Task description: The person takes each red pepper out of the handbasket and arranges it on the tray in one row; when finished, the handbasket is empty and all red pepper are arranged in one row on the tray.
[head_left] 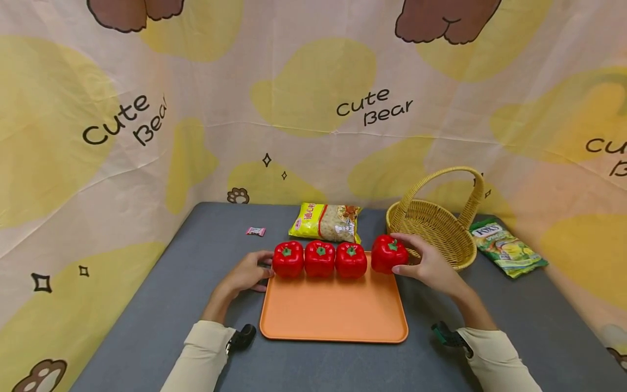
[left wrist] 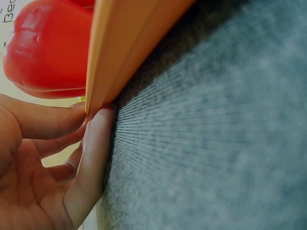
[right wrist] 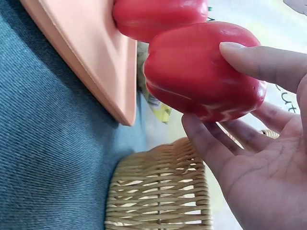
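Three red bell peppers with green stems, a left one, a middle one and a right one, stand in a row along the far side of an orange tray. My right hand grips a fourth bell pepper between thumb and fingers. In the right wrist view this pepper is raised above the tray's right far corner. At the tray's left edge is my left hand. Seen in the left wrist view, its thumb and fingers pinch the tray's rim, beside a pepper.
A wicker basket with a tall handle stands right behind my right hand. Behind the tray lies a yellow food bag, with a small pink wrapped candy to its left. A green candy bag lies right of the basket.
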